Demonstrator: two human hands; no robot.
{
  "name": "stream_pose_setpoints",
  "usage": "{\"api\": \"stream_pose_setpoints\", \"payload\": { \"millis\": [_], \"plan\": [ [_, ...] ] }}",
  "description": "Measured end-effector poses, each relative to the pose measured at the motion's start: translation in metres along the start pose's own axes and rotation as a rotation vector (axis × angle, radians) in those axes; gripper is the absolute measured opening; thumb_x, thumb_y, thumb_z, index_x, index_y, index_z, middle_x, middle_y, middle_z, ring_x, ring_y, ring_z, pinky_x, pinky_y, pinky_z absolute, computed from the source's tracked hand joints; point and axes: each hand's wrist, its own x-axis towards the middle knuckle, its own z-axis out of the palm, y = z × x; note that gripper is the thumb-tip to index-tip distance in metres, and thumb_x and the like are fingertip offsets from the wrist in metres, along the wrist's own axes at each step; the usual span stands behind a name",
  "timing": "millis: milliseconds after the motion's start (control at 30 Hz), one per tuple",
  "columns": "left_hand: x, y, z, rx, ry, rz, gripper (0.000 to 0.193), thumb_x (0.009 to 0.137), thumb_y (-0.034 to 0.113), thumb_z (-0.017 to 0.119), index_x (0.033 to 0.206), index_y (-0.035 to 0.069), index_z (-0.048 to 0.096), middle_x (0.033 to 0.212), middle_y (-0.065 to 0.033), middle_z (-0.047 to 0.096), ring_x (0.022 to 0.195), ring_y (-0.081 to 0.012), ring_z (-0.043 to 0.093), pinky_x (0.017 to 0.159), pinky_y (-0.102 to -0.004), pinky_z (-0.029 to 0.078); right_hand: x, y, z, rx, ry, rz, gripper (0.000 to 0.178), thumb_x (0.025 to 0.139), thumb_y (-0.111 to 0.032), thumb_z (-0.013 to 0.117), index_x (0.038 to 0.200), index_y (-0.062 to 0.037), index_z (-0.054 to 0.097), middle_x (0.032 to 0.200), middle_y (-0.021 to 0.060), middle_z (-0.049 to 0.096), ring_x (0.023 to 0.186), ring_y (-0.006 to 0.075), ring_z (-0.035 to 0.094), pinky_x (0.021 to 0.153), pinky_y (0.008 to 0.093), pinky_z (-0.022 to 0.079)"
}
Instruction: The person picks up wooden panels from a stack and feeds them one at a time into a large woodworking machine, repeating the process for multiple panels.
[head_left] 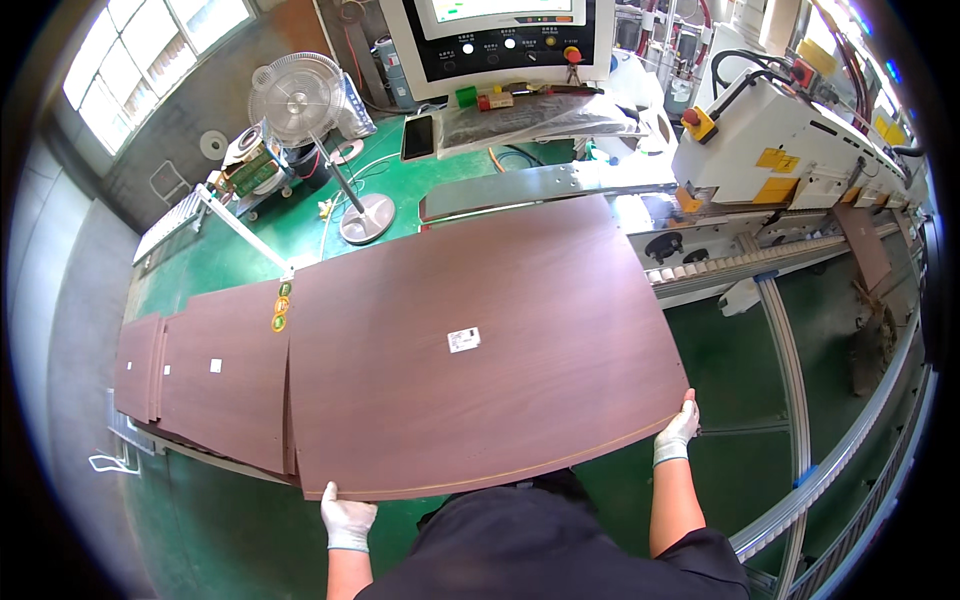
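A large brown wood-grain panel [400, 400] spans the view in front of my body, with a small white label near its middle. My left hand [348, 517], in a white glove, grips its near edge close to the left corner, thumb on top. At the near right corner my right hand [680, 428], also white-gloved, holds the panel's edge. The fingers under the panel are hidden on both hands. The panel's far edge reaches a metal ledge [530, 190] beside the machine.
More brown panels [225, 375] lie to the left. A white machine [790, 140] with a roller track [750, 262] stands right. Metal rails [785, 370] run along the right side. Ahead are a control panel [500, 55], a phone [418, 137] and a standing fan [298, 100].
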Motion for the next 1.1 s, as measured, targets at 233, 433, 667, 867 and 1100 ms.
{"api": "stream_pose_setpoints", "payload": {
  "millis": [233, 433, 667, 867, 1100],
  "plan": [
    [0.026, -0.035, 0.037, 0.067, 0.041, -0.100, 0.052, 0.101, 0.041, 0.038, 0.142, 0.009, 0.042, 0.147, -0.0108, 0.043, 0.134, -0.0309, 0.042, 0.112, -0.0520, 0.032, -0.032, -0.015, 0.031, 0.417, -0.147, 0.440, 0.067, 0.092, -0.055, 0.060, 0.137, -0.0071, 0.049, 0.138, 0.0093, 0.053, 0.125, 0.0299, 0.050, 0.107, 0.0468, 0.040],
    [0.038, -0.057, 0.074, 0.113, 0.082, -0.131, 0.052, 0.101, 0.041, 0.035, 0.141, 0.009, 0.042, 0.147, -0.0107, 0.043, 0.135, -0.0307, 0.042, 0.112, -0.0523, 0.032, -0.015, -0.019, 0.028, 0.453, -0.097, 0.534, 0.069, 0.090, -0.058, 0.059, 0.139, -0.0112, 0.048, 0.140, 0.0087, 0.051, 0.127, 0.0310, 0.048, 0.107, 0.0504, 0.039],
    [0.040, -0.075, 0.078, 0.205, 0.107, -0.154, 0.053, 0.101, 0.043, 0.033, 0.142, 0.010, 0.041, 0.148, -0.0098, 0.042, 0.136, -0.0311, 0.040, 0.111, -0.0549, 0.031, 0.002, -0.037, 0.028, 0.482, -0.072, 0.543, 0.066, 0.091, -0.056, 0.057, 0.138, -0.0107, 0.049, 0.139, 0.0084, 0.052, 0.126, 0.0307, 0.049, 0.106, 0.0498, 0.040],
    [0.025, -0.123, 0.096, 0.202, 0.085, -0.227, 0.054, 0.101, 0.043, 0.036, 0.142, 0.010, 0.040, 0.146, -0.0121, 0.043, 0.135, -0.0307, 0.042, 0.111, -0.0506, 0.033, 0.053, -0.057, 0.009, 0.401, -0.028, 0.467, 0.063, 0.090, -0.054, 0.061, 0.134, -0.0097, 0.053, 0.134, 0.0078, 0.057, 0.123, 0.0300, 0.052, 0.104, 0.0489, 0.041],
    [0.004, -0.180, 0.095, 0.654, -0.102, -0.423, 0.066, 0.101, 0.043, 0.042, 0.149, 0.000, 0.027, 0.150, -0.0243, 0.035, 0.136, -0.0379, 0.040, 0.112, -0.0524, 0.034, 0.158, -0.080, -0.049, 0.295, -0.082, 0.442, 0.074, 0.085, -0.058, 0.065, 0.138, -0.0092, 0.051, 0.139, 0.0102, 0.054, 0.127, 0.0328, 0.049, 0.108, 0.0531, 0.037]
  ]
}}
